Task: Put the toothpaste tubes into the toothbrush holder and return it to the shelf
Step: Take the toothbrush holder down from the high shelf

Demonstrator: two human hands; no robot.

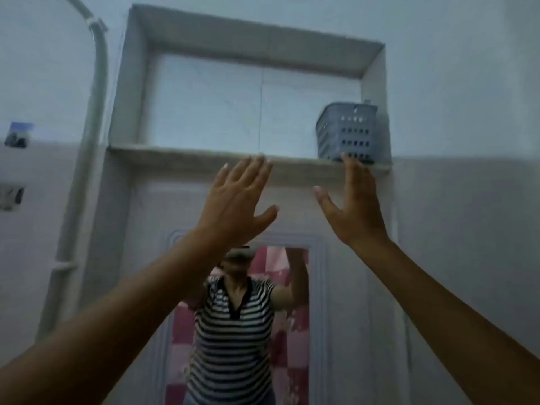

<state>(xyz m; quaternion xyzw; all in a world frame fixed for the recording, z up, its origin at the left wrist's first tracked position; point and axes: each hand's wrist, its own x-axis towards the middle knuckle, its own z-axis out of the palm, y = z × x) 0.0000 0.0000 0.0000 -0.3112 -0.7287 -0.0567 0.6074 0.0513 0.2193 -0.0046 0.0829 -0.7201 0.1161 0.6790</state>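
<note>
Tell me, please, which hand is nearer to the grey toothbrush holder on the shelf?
The right hand: its fingertips reach the toothbrush holder at its base. The left hand is raised open well to the left of it, below the shelf edge.

White pipe [98, 118] down the wall's left side; mirror [242, 325] low at centre, showing striped shirt [233, 331]; small hooks [17, 135] near left edge.

Both forearms bare, no sleeves in direct view. Left hand [233, 197] and right hand [355, 203] bare, no rings, no watch. Mirror [242, 323] reflection: short-sleeved black-and-white striped top, dark open collar, pale headset.
</note>
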